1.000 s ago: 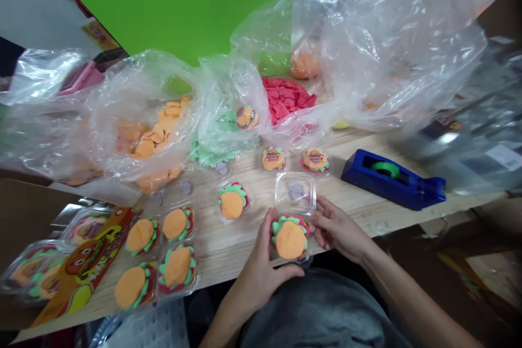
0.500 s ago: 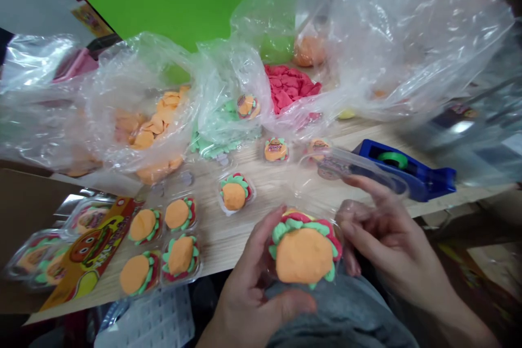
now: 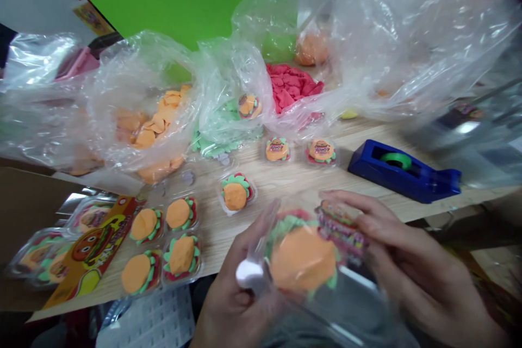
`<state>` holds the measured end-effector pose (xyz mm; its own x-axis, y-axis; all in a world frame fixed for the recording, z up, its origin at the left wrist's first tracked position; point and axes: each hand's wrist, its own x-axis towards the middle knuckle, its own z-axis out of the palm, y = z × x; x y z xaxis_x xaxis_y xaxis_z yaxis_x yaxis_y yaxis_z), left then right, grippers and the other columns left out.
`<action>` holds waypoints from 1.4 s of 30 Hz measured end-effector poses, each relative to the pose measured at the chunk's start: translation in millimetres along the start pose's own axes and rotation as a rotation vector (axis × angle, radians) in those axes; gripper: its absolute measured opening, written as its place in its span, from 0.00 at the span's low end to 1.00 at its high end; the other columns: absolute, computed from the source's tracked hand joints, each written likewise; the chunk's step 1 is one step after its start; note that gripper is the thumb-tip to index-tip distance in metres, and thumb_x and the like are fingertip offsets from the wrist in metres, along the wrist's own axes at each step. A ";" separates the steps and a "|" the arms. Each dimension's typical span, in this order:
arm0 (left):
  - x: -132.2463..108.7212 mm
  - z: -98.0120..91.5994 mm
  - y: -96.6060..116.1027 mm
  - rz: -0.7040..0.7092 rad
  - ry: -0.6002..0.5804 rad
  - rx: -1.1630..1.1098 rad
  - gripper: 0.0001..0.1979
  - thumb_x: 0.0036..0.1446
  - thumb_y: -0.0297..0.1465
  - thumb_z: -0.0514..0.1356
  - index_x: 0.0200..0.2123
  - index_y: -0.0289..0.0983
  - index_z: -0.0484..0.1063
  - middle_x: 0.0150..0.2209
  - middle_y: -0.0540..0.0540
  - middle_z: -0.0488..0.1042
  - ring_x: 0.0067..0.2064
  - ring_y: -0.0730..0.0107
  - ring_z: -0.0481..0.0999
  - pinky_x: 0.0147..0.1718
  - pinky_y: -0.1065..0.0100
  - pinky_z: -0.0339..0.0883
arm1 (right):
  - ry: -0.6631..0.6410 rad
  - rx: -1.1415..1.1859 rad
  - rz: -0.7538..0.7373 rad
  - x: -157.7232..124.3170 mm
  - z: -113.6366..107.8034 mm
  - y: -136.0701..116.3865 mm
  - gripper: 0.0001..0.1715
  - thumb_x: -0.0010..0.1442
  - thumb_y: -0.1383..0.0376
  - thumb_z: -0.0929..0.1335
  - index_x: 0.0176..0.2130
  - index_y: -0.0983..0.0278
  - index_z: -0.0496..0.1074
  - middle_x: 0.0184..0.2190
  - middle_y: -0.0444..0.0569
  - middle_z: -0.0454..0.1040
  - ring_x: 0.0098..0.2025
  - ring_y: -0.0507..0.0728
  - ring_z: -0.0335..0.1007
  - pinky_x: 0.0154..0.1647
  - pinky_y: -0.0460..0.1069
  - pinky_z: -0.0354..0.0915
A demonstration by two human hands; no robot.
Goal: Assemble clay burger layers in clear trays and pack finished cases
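A foam burger toy [image 3: 302,256], orange top with green and red frills, sits in a clear plastic clamshell case raised close to the camera. My left hand [image 3: 234,288] grips the case from the left, fingers curled around it. My right hand [image 3: 402,258] rests on the case's clear lid from the right, fingers pressed on it near a coloured sticker [image 3: 340,225]. The lid is folded over the burger. Motion blurs both hands.
Several more cased burgers [image 3: 179,255] lie on the wooden table [image 3: 285,179]. Clear bags hold orange discs [image 3: 153,125], green pieces [image 3: 216,138] and red pieces [image 3: 291,87]. A blue tape dispenser [image 3: 403,169] stands at right. An orange printed card [image 3: 95,253] lies at left.
I lifted the cased burger off the table toward the camera. The clear lid, open one second ago, has swung over the burger under my right hand.
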<state>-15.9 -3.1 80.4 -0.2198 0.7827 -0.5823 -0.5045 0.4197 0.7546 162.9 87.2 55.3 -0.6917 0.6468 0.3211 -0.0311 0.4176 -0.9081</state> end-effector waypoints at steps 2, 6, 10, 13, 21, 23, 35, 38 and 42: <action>3.6 -5.9 -3.0 0.156 0.023 0.078 0.29 0.36 0.28 0.68 0.45 0.51 0.69 0.51 0.54 0.68 0.53 0.54 0.65 0.51 0.57 0.62 | -0.100 -0.023 0.014 -1.5 -1.5 -0.3 0.29 0.57 0.78 0.58 0.53 0.52 0.59 0.59 0.44 0.53 0.61 0.60 0.47 0.54 0.54 0.61; 5.7 -12.9 -6.4 0.274 0.008 0.211 0.26 0.39 0.28 0.66 0.46 0.46 0.69 0.54 0.51 0.64 0.56 0.53 0.60 0.51 0.60 0.61 | -0.170 0.061 0.131 -4.7 1.2 -1.9 0.25 0.58 0.70 0.61 0.54 0.54 0.55 0.61 0.47 0.47 0.62 0.62 0.43 0.56 0.56 0.57; 2.3 -7.3 -5.6 0.303 -0.016 0.152 0.28 0.45 0.30 0.64 0.51 0.47 0.63 0.53 0.48 0.67 0.51 0.59 0.68 0.47 0.64 0.66 | -0.093 0.281 0.243 -3.4 10.2 -3.6 0.36 0.49 0.47 0.65 0.55 0.50 0.52 0.62 0.46 0.44 0.62 0.66 0.40 0.58 0.60 0.50; 3.1 -3.7 -5.1 0.364 -0.024 0.142 0.25 0.46 0.29 0.63 0.48 0.51 0.65 0.51 0.52 0.68 0.49 0.65 0.70 0.44 0.70 0.67 | -0.021 0.340 0.265 0.7 16.8 -3.9 0.36 0.48 0.46 0.65 0.54 0.49 0.52 0.60 0.46 0.48 0.60 0.64 0.46 0.58 0.57 0.53; 4.2 -5.6 -11.0 0.279 -0.013 -0.029 0.17 0.54 0.34 0.56 0.49 0.48 0.65 0.55 0.52 0.64 0.56 0.66 0.61 0.51 0.67 0.60 | -0.037 0.161 0.248 2.8 25.9 3.9 0.36 0.47 0.63 0.72 0.52 0.48 0.55 0.61 0.44 0.45 0.62 0.63 0.41 0.59 0.59 0.48; 2.0 -6.1 -12.8 0.218 -0.028 -0.111 0.18 0.53 0.32 0.57 0.49 0.48 0.64 0.55 0.51 0.64 0.56 0.65 0.62 0.50 0.66 0.61 | -0.047 0.151 0.244 3.1 27.0 5.6 0.36 0.48 0.65 0.71 0.52 0.49 0.55 0.61 0.45 0.44 0.62 0.64 0.40 0.59 0.61 0.48; 4.7 -14.7 -0.8 0.187 -0.248 -0.420 0.22 0.48 0.34 0.59 0.49 0.45 0.63 0.56 0.46 0.62 0.56 0.52 0.60 0.50 0.52 0.58 | -0.046 0.048 0.102 7.1 31.7 9.1 0.32 0.50 0.69 0.69 0.52 0.51 0.56 0.61 0.47 0.44 0.61 0.63 0.42 0.56 0.60 0.54; 9.3 -17.4 -5.2 0.216 -0.278 -0.424 0.19 0.54 0.33 0.54 0.50 0.49 0.62 0.54 0.48 0.64 0.56 0.56 0.61 0.51 0.52 0.57 | -0.046 -0.061 0.005 9.0 32.7 10.5 0.30 0.53 0.72 0.67 0.52 0.51 0.58 0.61 0.46 0.44 0.61 0.60 0.46 0.56 0.56 0.56; 14.4 -15.3 -16.7 0.243 -0.263 -0.474 0.21 0.59 0.28 0.48 0.53 0.54 0.56 0.54 0.51 0.65 0.51 0.64 0.67 0.49 0.55 0.61 | -0.048 -0.076 0.004 14.5 30.4 11.0 0.30 0.53 0.73 0.67 0.52 0.52 0.58 0.61 0.46 0.43 0.61 0.59 0.45 0.58 0.54 0.53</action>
<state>-23.4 -5.8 54.8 -0.1917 0.9437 -0.2696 -0.7968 0.0107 0.6042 130.6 81.7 41.8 -0.7257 0.6179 0.3026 0.0250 0.4632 -0.8859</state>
